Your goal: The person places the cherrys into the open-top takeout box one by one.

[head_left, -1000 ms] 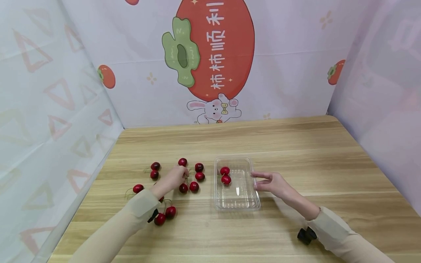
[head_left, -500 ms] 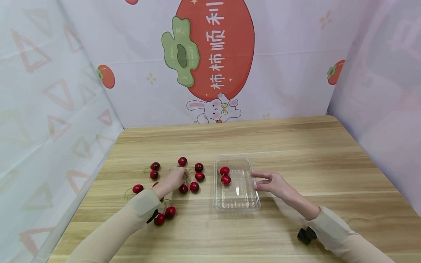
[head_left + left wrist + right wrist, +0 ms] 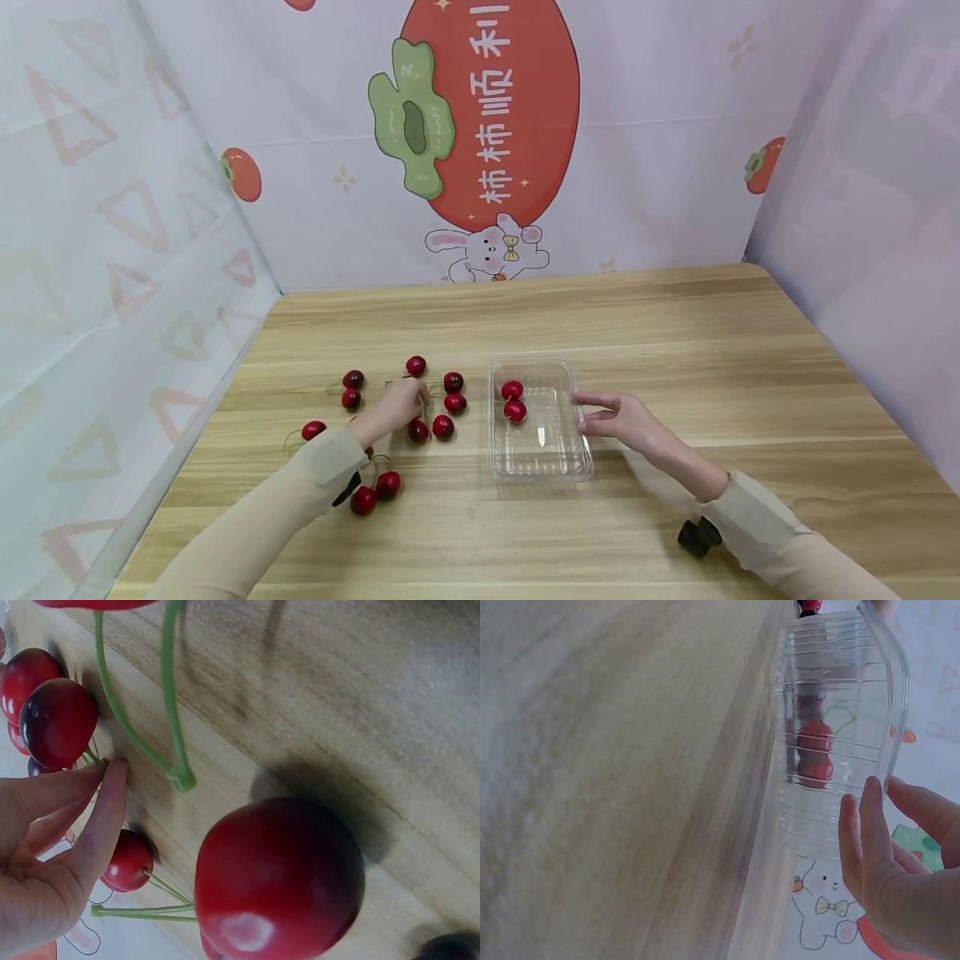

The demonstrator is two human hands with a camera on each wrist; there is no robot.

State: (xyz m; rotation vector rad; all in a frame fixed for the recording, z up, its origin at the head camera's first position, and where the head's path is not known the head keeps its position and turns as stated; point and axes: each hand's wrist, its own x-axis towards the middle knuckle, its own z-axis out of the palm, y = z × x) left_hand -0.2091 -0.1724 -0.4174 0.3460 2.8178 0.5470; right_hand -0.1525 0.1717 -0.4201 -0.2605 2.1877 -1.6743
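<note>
My left hand (image 3: 397, 407) is among red cherries at the left of the table. In the left wrist view its thumb and fingertip pinch a thin green cherry stem (image 3: 93, 756) beside a dark red cherry (image 3: 60, 724). A larger cherry (image 3: 277, 877) lies closer to that camera. The right hand (image 3: 624, 421) holds the right rim of a clear plastic box (image 3: 551, 454), with fingers and thumb on either side of the rim in the right wrist view. Inside the box, two cherries (image 3: 514, 410) lie toward its left side.
Loose cherries in stemmed pairs surround the left hand, including a front pair (image 3: 388, 484), a right pair (image 3: 454, 402) and a left pair (image 3: 352, 380). The wooden table (image 3: 675, 325) meets a printed cloth backdrop (image 3: 645, 167) behind.
My left hand has edged slightly left, and the cherry just beyond it has shifted a little toward the back. The right hand and the box stay in place.
</note>
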